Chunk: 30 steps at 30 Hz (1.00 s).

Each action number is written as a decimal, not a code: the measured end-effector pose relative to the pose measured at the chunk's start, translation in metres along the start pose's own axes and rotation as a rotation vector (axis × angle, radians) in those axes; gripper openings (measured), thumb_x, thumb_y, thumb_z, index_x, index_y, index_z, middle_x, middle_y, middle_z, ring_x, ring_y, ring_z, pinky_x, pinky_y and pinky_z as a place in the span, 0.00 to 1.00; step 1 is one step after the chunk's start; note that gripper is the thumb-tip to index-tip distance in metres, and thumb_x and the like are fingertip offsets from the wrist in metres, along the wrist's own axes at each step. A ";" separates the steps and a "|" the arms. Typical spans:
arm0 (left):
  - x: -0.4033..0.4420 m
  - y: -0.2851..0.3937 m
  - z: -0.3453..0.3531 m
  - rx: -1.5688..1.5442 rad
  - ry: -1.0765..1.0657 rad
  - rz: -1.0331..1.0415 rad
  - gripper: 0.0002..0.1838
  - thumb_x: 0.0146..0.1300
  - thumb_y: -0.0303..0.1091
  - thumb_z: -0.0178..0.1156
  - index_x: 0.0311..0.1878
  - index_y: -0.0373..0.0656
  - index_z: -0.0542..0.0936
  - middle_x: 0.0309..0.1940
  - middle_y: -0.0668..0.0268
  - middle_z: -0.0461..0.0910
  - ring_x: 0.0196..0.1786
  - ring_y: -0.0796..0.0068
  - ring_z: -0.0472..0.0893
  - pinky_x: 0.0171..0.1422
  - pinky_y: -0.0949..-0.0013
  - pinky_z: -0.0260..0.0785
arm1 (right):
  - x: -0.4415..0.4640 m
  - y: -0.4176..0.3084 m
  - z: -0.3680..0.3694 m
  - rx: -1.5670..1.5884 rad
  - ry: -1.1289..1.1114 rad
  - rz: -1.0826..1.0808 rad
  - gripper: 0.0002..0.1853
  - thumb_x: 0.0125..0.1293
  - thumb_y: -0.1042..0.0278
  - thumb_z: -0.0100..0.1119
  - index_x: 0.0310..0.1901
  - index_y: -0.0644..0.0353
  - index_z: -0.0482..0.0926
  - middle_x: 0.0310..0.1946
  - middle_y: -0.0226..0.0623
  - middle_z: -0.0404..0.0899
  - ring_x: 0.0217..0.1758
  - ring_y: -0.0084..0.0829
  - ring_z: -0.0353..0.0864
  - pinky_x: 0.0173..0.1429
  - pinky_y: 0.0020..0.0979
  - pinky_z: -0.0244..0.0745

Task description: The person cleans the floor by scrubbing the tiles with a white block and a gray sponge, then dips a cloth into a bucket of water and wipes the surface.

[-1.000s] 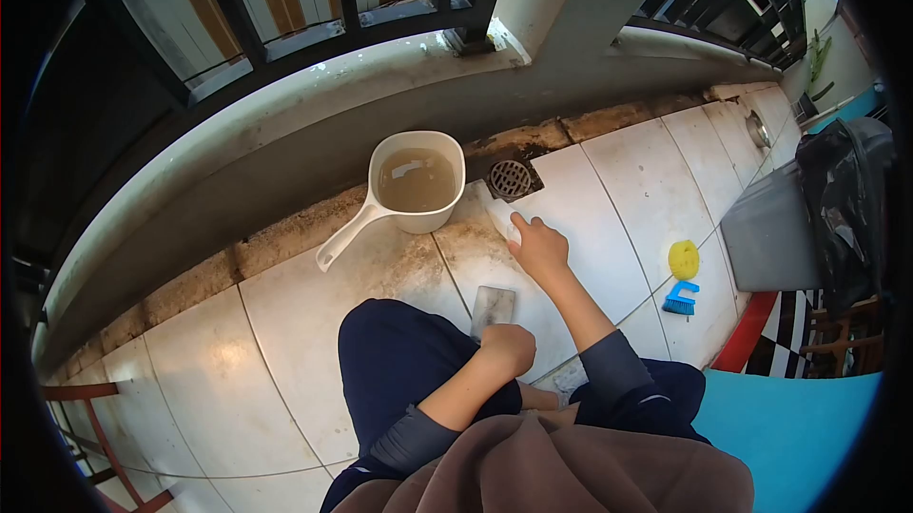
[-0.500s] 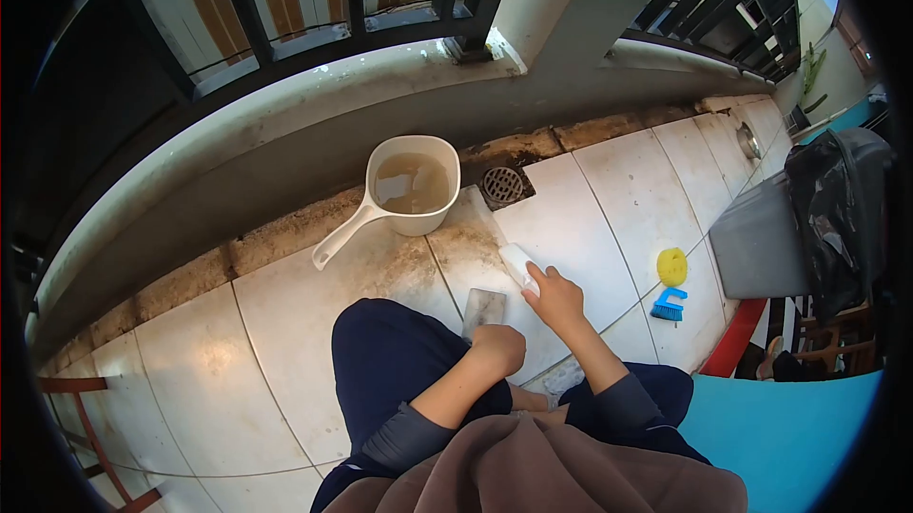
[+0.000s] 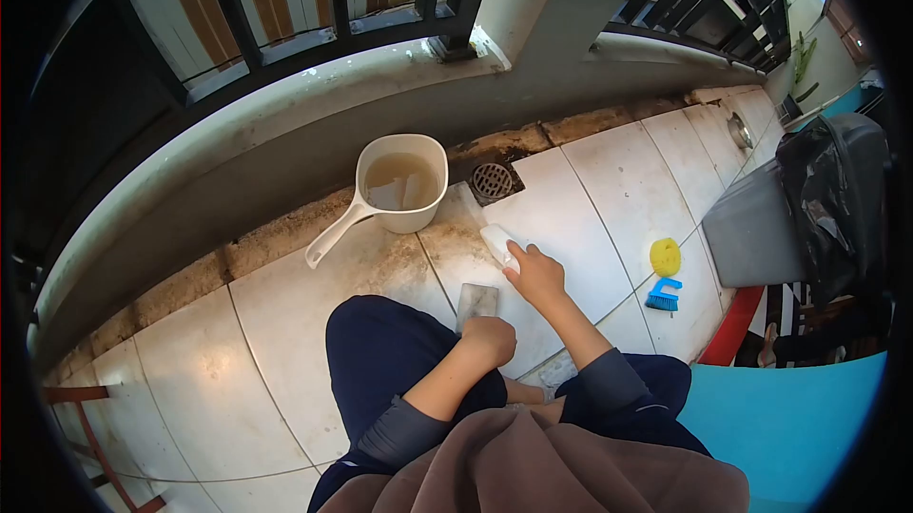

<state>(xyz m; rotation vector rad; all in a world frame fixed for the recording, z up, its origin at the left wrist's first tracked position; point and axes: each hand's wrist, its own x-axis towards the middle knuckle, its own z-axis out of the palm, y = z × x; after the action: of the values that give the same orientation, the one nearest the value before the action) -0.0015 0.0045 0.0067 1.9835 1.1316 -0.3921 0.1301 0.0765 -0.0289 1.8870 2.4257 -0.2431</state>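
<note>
My right hand (image 3: 535, 275) is closed around a white bottle-like object (image 3: 495, 241), tilted, its far end over the brown-stained floor tile. Its label, if any, cannot be read. My left hand (image 3: 490, 340) is a closed fist at the near end of a greyish rectangular block (image 3: 477, 301), sponge-like in shape, which it grips low over the tiles. A white dipper (image 3: 415, 219) with cloudy water stands upright beyond both hands, its handle pointing towards the lower left. Brown grime marks the tile (image 3: 404, 261) in front of it.
A round floor drain (image 3: 493, 182) sits by the wall. On the right lie a yellow sponge (image 3: 665, 256) and a blue scrub brush (image 3: 663, 295). Beyond them stands a grey bin (image 3: 761, 228) with a black bag. A red frame (image 3: 81, 394) is at left.
My right hand has moved slightly left and away from me with the white bottle-like object. My left hand stays nearly still on the block. The whole view has shifted slightly.
</note>
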 end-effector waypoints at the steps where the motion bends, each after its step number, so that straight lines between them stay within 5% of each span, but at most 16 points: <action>1: -0.001 0.000 0.001 -0.004 0.006 -0.001 0.20 0.65 0.45 0.47 0.37 0.41 0.82 0.38 0.56 0.81 0.42 0.58 0.81 0.45 0.60 0.72 | -0.023 0.004 -0.001 -0.004 -0.045 0.026 0.26 0.55 0.53 0.60 0.56 0.45 0.68 0.35 0.41 0.75 0.31 0.41 0.80 0.30 0.39 0.75; 6: -0.002 0.006 0.000 -0.005 -0.018 0.002 0.20 0.65 0.45 0.46 0.37 0.41 0.82 0.37 0.56 0.81 0.42 0.59 0.81 0.45 0.60 0.72 | -0.075 0.017 0.002 -0.025 -0.019 0.021 0.25 0.53 0.55 0.62 0.54 0.44 0.68 0.33 0.39 0.74 0.26 0.39 0.80 0.25 0.38 0.74; 16: 0.002 0.000 -0.003 0.010 -0.041 -0.007 0.21 0.65 0.46 0.45 0.38 0.40 0.82 0.39 0.55 0.81 0.44 0.57 0.80 0.46 0.58 0.72 | 0.058 -0.014 0.007 0.038 0.124 -0.036 0.21 0.54 0.56 0.61 0.49 0.46 0.69 0.33 0.39 0.74 0.27 0.40 0.80 0.28 0.38 0.75; 25: -0.002 0.006 -0.003 -0.016 -0.035 0.001 0.20 0.65 0.46 0.46 0.37 0.40 0.82 0.37 0.55 0.81 0.42 0.58 0.81 0.46 0.59 0.72 | -0.093 0.032 0.008 -0.002 0.028 0.000 0.26 0.52 0.55 0.62 0.55 0.45 0.70 0.33 0.39 0.73 0.24 0.38 0.79 0.24 0.36 0.73; 30: 0.001 0.012 -0.003 0.013 -0.063 0.028 0.21 0.65 0.46 0.46 0.37 0.40 0.82 0.37 0.55 0.81 0.42 0.58 0.81 0.45 0.60 0.72 | -0.049 0.015 0.007 0.014 0.079 -0.004 0.26 0.52 0.56 0.63 0.54 0.45 0.70 0.33 0.39 0.73 0.23 0.38 0.79 0.25 0.36 0.74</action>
<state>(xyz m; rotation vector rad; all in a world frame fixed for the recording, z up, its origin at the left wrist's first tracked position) 0.0089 0.0045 0.0137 1.9822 1.0633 -0.4455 0.1568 0.0320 -0.0305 1.9334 2.4847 -0.1905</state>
